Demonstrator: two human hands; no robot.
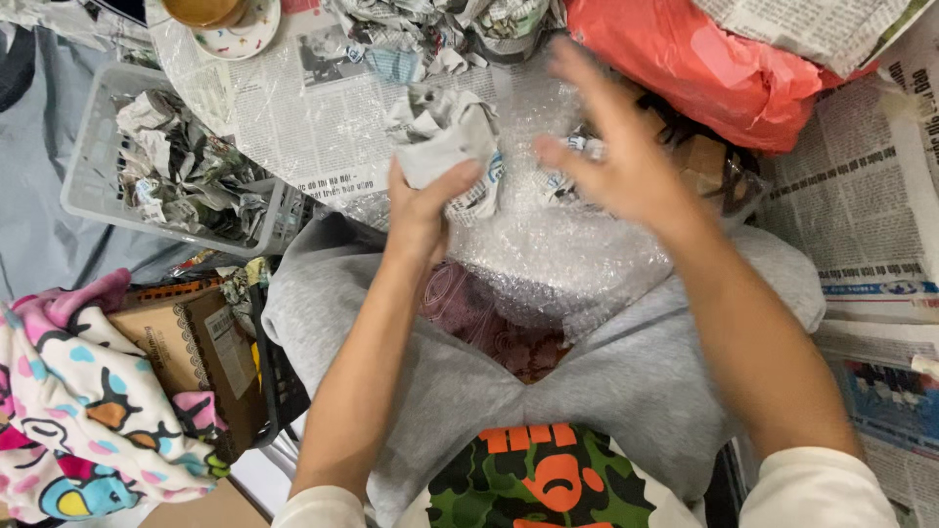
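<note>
My left hand [423, 203] grips a crumpled wad of newspaper [445, 137] and holds it up over a sheet of bubble wrap [548, 249] that lies across my lap and the table edge. Blurred from motion, my right hand [614, 147] hovers just right of the wad with its fingers spread and nothing in it. Under that hand, more crumpled paper [572, 166] lies on the bubble wrap. Both forearms are bare, with pale sleeves pushed up.
A grey plastic basket [93, 166] of crumpled newspaper stands at the left. A red plastic bag [704, 68] lies at the top right. Flat newspaper [861, 196] covers the surface. A patterned cup on a saucer [235, 24] sits at the top. Cardboard box [186, 342] and a colourful cloth [78, 411] lie lower left.
</note>
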